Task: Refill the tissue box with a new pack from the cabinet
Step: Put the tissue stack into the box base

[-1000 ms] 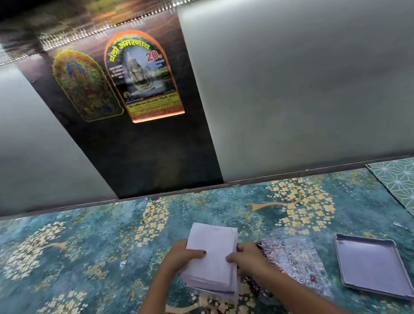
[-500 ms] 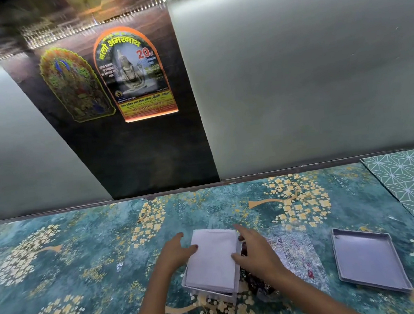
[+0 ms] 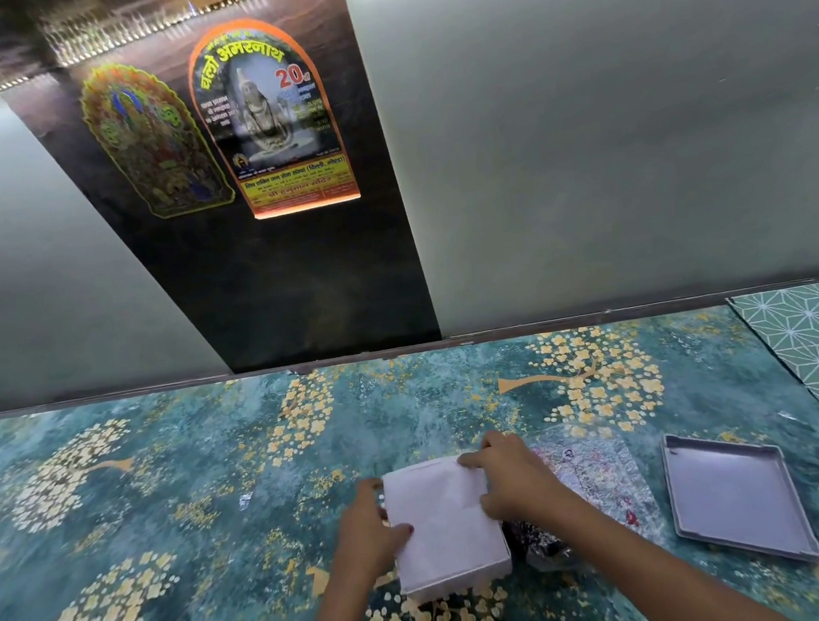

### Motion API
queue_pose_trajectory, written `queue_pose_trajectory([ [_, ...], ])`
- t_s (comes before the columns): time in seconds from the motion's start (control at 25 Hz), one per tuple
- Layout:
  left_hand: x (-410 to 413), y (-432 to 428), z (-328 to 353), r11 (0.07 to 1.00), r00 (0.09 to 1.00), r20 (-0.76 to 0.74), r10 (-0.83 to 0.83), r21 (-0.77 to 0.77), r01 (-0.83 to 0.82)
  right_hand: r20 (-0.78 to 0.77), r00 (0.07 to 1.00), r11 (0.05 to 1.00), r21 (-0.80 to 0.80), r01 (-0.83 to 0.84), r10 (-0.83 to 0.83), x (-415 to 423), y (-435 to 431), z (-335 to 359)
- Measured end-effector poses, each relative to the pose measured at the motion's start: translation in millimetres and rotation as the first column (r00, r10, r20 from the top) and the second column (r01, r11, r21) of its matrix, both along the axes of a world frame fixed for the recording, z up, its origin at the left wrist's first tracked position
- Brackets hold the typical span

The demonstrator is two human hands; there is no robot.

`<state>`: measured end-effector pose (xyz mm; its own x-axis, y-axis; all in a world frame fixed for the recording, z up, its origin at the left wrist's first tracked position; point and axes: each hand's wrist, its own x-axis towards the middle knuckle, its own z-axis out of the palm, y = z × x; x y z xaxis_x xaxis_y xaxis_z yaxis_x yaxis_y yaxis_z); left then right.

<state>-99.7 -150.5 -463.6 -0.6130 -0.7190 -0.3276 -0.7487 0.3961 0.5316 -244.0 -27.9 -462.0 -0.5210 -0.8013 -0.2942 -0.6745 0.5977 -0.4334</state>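
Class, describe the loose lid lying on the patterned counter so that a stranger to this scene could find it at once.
Start with the teal counter printed with golden trees, then look right of the two hands pressing white tissues into the tissue box. Past the crumpled clear wrapper lies the lid, untouched. It alone is a flat, empty, lilac-grey square tray with a raised rim.
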Motion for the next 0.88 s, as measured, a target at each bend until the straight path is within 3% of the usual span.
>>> queue_pose_trajectory([
  [0.08, -3, 5, -3, 0.962, 0.991, -0.023, -0.132, -0.245, 0.123, -0.048, 0.998, 0.998, 0.052, -0.028, 0.030, 3, -1, -1],
  [0.16, -8, 13, -5, 0.870, 0.935, 0.051, -0.350, -0.353, 0.345, -0.089, 0.994, 0.994, 0.095, -0.050, 0.058, 2, -2, 0],
  [0.24, -12, 18, -12, 0.824, 0.886, 0.168, -0.432, -0.327, 0.463, -0.116, 0.989, 0.985, 0.156, -0.077, 0.096, 3, -3, -1],
  [0.6, -18, 28, -33, 0.802, 0.815, 0.431, -0.386, -0.279, 0.528, -0.227, 0.964, 0.931, 0.362, -0.048, 0.138, 17, -13, -8],
  [0.68, -18, 27, -25, 0.812, 0.827, 0.407, -0.387, -0.275, 0.515, -0.245, 0.958, 0.951, 0.303, -0.069, 0.148, 17, -10, -3],
  [0.76, -15, 28, -17, 0.805, 0.859, 0.335, -0.388, -0.331, 0.493, -0.309, 0.936, 0.985, 0.061, -0.159, 0.170, 18, -6, -1],
  [0.84, -11, 31, -14, 0.781, 0.848, 0.311, -0.430, -0.343, 0.522, -0.356, 0.905, 0.932, -0.184, -0.311, 0.232, 22, -6, -5],
  [0.88, -8, 33, -15, 0.781, 0.828, 0.344, -0.443, -0.305, 0.545, -0.347, 0.896, 0.922, -0.166, -0.351, 0.279, 27, -6, -6],
])
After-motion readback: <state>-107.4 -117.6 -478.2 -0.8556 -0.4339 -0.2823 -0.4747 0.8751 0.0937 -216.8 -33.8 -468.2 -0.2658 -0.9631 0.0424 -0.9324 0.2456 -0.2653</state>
